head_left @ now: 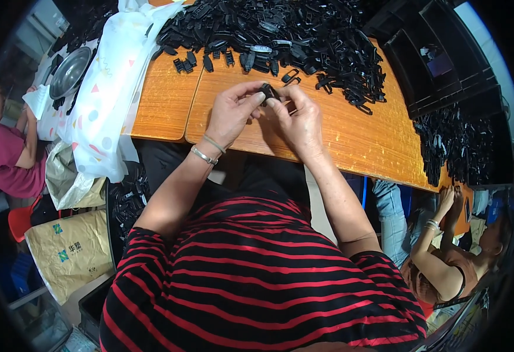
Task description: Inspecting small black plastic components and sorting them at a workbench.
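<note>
small black plastic piece (269,91): between the two hands' fingertips, above the orange-brown wooden table (351,132), near side of the heaped black plastic parts (268,35) | left hand (232,112): thumb and fingers pinching the piece | right hand (299,119): pinching it too, from the other side

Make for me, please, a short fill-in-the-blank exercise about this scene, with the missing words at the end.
1. The left hand and right hand hold a small part coloured ____.
2. The camera wearer's silver bracelet is nearest to the ____ hand.
3. The camera wearer's black shirt has stripes coloured ____.
4. The large black crate is to the ____ (left or right) of the big pile of parts beyond the hands.

Missing words: black; left; red; right.
</note>
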Available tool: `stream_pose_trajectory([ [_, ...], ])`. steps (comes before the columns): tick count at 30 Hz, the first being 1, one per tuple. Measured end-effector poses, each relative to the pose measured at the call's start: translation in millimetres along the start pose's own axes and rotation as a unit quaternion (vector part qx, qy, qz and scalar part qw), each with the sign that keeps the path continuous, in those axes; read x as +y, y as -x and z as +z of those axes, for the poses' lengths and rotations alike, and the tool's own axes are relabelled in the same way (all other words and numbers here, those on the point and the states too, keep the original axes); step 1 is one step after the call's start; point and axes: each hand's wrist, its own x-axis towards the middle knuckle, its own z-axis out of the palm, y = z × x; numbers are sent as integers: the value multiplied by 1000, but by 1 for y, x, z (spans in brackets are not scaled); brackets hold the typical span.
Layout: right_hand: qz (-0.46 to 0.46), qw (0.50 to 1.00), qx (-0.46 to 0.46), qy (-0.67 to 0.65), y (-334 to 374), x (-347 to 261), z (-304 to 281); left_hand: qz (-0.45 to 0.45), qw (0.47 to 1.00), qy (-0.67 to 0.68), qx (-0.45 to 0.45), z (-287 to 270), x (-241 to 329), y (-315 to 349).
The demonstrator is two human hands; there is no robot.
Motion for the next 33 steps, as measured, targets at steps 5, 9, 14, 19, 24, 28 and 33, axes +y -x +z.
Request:
stream_pose_trajectory([
  [5, -91, 993, 57, 47, 14, -2, 14, 40, 998, 25, 36, 15, -2, 15],
  [9, -64, 996, 56, 34, 22, -5, 20, 88, 994, -66, 18, 11, 0, 24],
  [14, -40, 995, 91, -6, 21, -9, 17, 74, 997, -26, -2, 13, 10, 26],
  [19, -67, 990, -17, -120, 34, -24, 27, 66, 994, 14, -87, 3, 16, 28],
  [24, 19, 984, -91, -150, 34, -45, 38, 0, 998, 25, -53, -17, 29, 43],
  [28, -21, 946, -310, -89, 27, -59, 33, -58, 980, -130, -137, -62, 46, 83],
  [33, -67, 971, -229, 7, -4, -14, 5, -82, 813, -559, -141, -153, 84, 142],
])
